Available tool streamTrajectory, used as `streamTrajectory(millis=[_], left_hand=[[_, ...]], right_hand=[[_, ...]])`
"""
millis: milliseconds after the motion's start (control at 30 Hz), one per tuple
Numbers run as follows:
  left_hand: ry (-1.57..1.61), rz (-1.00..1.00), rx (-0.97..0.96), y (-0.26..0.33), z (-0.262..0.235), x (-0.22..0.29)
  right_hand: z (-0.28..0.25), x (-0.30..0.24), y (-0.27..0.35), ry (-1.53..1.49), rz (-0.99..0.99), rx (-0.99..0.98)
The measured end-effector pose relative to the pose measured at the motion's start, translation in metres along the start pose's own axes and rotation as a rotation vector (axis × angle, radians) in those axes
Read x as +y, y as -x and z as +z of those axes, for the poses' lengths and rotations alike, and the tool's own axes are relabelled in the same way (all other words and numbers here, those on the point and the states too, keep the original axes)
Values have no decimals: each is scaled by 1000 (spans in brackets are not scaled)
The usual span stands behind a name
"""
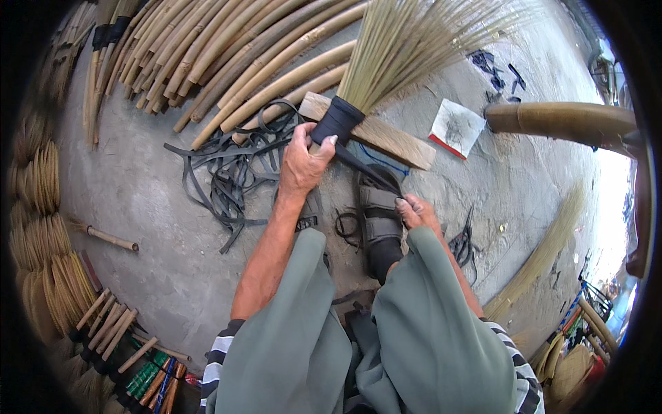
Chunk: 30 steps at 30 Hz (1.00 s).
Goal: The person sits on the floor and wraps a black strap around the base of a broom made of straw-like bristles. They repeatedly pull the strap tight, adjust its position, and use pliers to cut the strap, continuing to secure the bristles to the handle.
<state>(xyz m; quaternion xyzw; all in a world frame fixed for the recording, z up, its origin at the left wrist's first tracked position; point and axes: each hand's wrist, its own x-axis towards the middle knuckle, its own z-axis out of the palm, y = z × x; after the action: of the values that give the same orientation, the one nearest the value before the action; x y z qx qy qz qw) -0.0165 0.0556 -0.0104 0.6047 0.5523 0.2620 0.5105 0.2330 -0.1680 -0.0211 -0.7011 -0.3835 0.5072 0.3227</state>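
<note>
A grass broom head (407, 52) fans out away from me, its base wrapped in a black rubber band (338, 119). My left hand (303, 160) is closed round that wrapped base, thumb on top. From the wrap a black rubber strip (365, 168) runs taut down to the right. Its far end is pinched in my right hand (416, 210), beside my sandalled foot (381, 207). Under the broom head lies a wooden block (396, 145), slanting across the floor. Whatever is inside the left palm is hidden.
Loose black rubber strips (231, 176) lie tangled to the left. Bamboo poles (255, 62) are piled behind them. A white square with a red edge (458, 129), scissors (466, 238), a grass bundle (541, 255) and a thick bamboo post (558, 121) are at the right. Finished-looking handles (110, 328) stand lower left.
</note>
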Motion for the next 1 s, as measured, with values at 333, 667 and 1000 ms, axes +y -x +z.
streamTrajectory(millis=[333, 667, 1000], left_hand=[[0, 3, 11, -2, 1, 4], [-129, 44, 71, 20, 26, 22], [-362, 68, 105, 26, 32, 33]], right_hand=[[-66, 54, 79, 757, 152, -83], [-41, -9, 23, 534, -111, 130], [-96, -7, -35, 417, -96, 547]])
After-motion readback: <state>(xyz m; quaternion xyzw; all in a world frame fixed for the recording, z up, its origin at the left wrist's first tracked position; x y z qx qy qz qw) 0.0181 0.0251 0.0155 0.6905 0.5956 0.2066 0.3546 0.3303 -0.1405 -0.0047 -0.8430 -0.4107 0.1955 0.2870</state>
